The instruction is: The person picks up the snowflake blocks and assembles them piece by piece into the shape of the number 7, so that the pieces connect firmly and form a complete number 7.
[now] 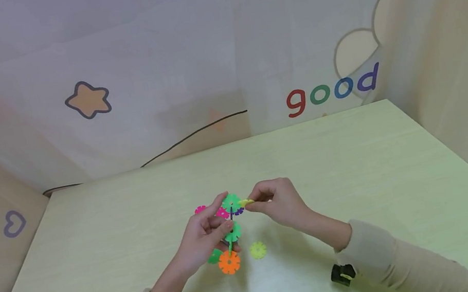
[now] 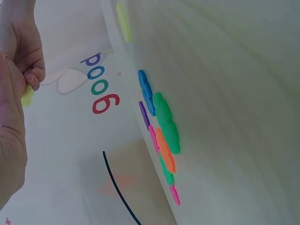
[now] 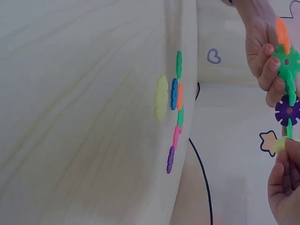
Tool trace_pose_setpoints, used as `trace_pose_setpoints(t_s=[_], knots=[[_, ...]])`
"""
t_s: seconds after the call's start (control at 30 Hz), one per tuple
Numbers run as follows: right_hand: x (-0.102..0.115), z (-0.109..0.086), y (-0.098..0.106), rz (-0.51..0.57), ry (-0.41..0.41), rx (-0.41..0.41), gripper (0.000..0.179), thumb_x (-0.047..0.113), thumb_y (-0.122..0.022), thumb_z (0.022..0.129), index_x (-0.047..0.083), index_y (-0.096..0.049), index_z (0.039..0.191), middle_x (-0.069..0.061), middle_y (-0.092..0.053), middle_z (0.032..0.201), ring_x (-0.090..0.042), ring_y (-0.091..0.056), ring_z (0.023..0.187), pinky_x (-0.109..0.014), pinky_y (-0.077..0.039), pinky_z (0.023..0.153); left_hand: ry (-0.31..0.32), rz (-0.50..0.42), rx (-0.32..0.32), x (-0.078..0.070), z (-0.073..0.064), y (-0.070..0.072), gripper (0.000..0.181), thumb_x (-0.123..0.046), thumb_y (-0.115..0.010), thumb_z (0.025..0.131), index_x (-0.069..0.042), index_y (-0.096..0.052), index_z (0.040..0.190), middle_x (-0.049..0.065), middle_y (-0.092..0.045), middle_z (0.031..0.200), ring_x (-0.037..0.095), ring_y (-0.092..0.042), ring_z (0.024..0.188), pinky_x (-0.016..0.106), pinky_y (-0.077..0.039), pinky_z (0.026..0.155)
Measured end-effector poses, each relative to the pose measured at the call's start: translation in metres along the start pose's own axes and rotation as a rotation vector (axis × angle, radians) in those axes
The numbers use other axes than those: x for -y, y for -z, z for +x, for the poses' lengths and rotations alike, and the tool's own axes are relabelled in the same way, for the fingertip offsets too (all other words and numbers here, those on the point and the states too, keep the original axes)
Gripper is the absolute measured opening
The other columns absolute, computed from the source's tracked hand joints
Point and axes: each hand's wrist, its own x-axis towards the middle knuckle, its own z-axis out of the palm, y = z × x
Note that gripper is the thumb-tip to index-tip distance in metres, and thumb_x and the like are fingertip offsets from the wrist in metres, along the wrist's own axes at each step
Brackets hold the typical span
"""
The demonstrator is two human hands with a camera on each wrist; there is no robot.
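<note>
My left hand [image 1: 198, 242] holds a chain of slotted flower-shaped plastic discs, raised over the table. An orange disc [image 1: 229, 262] forms the chain's near end, followed by a green disc [image 1: 232, 232], a purple disc [image 3: 287, 111] and another green disc [image 1: 231, 203] at the far end. Thumb and forefinger of my right hand [image 1: 284, 205] pinch a yellow disc [image 1: 245, 202] edge-on against that far green disc. In the right wrist view the yellow disc [image 3: 280, 144] meets the chain's lower end, partly hidden by the fingers.
On the pale wooden table [image 1: 335, 159] lie several loose discs: a yellow one [image 1: 258, 250], a green one [image 1: 214, 257], pink ones [image 1: 200, 209], a purple one [image 1: 239, 212], a blue one [image 2: 146, 93] and an orange one [image 2: 166, 151]. A printed cloth [image 1: 197, 43] stands behind the table.
</note>
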Motion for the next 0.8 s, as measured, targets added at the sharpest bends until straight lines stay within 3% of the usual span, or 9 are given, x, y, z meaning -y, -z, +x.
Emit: trace_pose_setpoints(t_s=[0.3,0.57,0.8], knots=[[0.0016,-0.0027,-0.0015,-0.017,0.062,-0.045,0.009,-0.001,-0.073,0.072,0.004,-0.068,0.067,-0.003,-0.065,0.067,-0.01,-0.057,0.057,-0.023,-0.045,0.051,0.009,-0.013,0.005,-0.0021,-0.0005,-0.0031,0.063,-0.011,-0.056,0.091,-0.007,-0.023,0.144,0.017,-0.061,0.075,0.032,-0.065,0.06,0.031,-0.054,0.055],[0.0006,-0.0035,-0.0046,-0.023,0.069,-0.052,0.01,-0.002,-0.073,0.072,0.004,-0.068,0.066,-0.003,-0.066,0.066,-0.01,-0.058,0.057,-0.023,-0.046,0.05,0.042,-0.011,0.006,-0.0018,-0.0008,-0.0023,0.061,-0.008,-0.054,0.091,-0.008,-0.024,0.144,0.018,-0.06,0.073,0.028,-0.065,0.06,0.029,-0.053,0.054],[0.0005,-0.0023,-0.0083,-0.024,0.072,-0.06,0.01,-0.002,-0.073,0.072,0.004,-0.068,0.065,-0.003,-0.066,0.065,-0.009,-0.058,0.056,-0.022,-0.045,0.049,0.05,-0.027,0.008,-0.0013,-0.0017,-0.0007,0.062,-0.009,-0.054,0.091,-0.006,-0.022,0.144,0.012,-0.062,0.072,0.026,-0.065,0.059,0.027,-0.053,0.052]])
